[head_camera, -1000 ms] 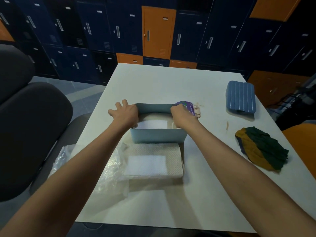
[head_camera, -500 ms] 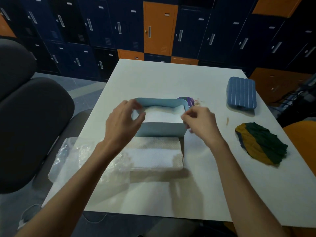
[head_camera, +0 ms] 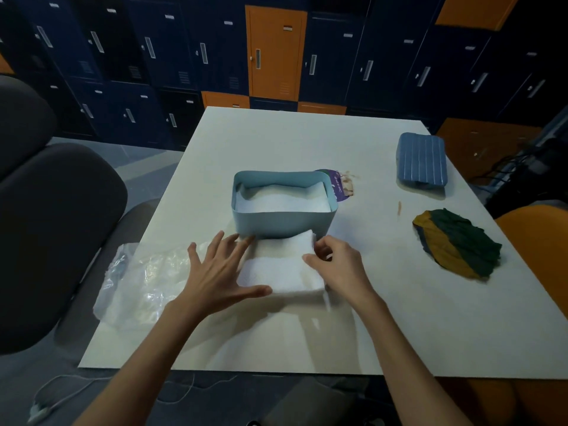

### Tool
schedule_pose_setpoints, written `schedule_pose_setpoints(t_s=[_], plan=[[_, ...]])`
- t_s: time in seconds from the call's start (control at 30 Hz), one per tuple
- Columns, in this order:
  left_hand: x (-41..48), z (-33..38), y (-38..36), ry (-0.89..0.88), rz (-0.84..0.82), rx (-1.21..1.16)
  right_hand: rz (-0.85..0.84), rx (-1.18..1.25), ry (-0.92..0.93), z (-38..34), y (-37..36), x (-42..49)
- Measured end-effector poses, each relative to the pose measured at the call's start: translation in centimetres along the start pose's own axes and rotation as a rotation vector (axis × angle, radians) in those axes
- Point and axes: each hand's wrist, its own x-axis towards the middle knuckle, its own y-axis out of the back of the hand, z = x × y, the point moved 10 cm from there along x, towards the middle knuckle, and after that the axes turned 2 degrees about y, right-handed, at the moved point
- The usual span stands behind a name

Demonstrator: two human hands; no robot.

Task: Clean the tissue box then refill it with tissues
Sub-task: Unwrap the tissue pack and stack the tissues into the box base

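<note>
Tissues (head_camera: 281,196) already fill the open pale-blue tissue box (head_camera: 284,221), which stands upright near the middle of the white table (head_camera: 276,142). Just on the near side of the box lies a stack of white tissues (head_camera: 284,267), touching its front wall. The left hand (head_camera: 216,273) is spread flat, fingers splayed, resting against the left edge of that stack and gripping nothing. The right hand (head_camera: 339,265) pinches the stack's right edge between thumb and fingers. A crumpled clear plastic wrapper (head_camera: 138,281) lies left of the stack. Far right sits the blue ribbed lid (head_camera: 421,161), and nearer on that side a green and yellow cloth (head_camera: 458,242). A purple wrapper (head_camera: 338,186) peeks from behind the box's right end.
</note>
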Motion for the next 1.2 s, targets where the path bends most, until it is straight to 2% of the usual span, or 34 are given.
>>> schedule_pose_setpoints(t_s=[0.17,0.37,0.47,0.53,0.6,0.7,0.77,0.87,0.93,1.03,1.2], plan=[[0.0,0.2,-0.4,-0.028,-0.005,0.008,-0.111,0.0,-0.081,1.0,-1.2,-0.3],[0.1,-0.3,-0.2,-0.013,-0.005,0.017,-0.003,0.042,0.021,-1.4,1.5,-0.5],[-0.2,-0.1,0.4,-0.01,0.018,-0.035,0.117,0.249,-0.01,-1.3,3.6,-0.1],[-0.2,0.0,0.5,-0.008,0.018,-0.071,0.011,0.488,-0.121,-0.3,2.3,0.1],[-0.1,0.0,0.4,-0.006,0.007,-0.074,-0.141,0.516,-0.192,0.6,0.3,-0.1],[-0.2,-0.1,0.5,-0.003,0.003,-0.077,-0.08,0.467,-0.116,0.3,1.4,0.2],[-0.3,-0.1,0.7,-0.001,0.004,-0.079,-0.033,0.643,-0.081,-0.3,2.7,0.5],[-0.4,0.3,1.0,-0.012,0.023,-0.103,-0.131,0.839,-0.129,-0.7,2.1,0.4],[-0.5,0.7,1.3,-0.022,0.028,-0.12,-0.166,0.771,-0.144,-0.6,1.4,0.2],[-1.0,2.2,2.3,-0.059,0.059,-0.157,-0.095,0.637,-0.038,-1.1,2.8,0.1],[-0.7,6.1,7.3,-0.184,0.135,-0.445,-0.096,0.499,0.151,-3.4,5.9,-1.0]])
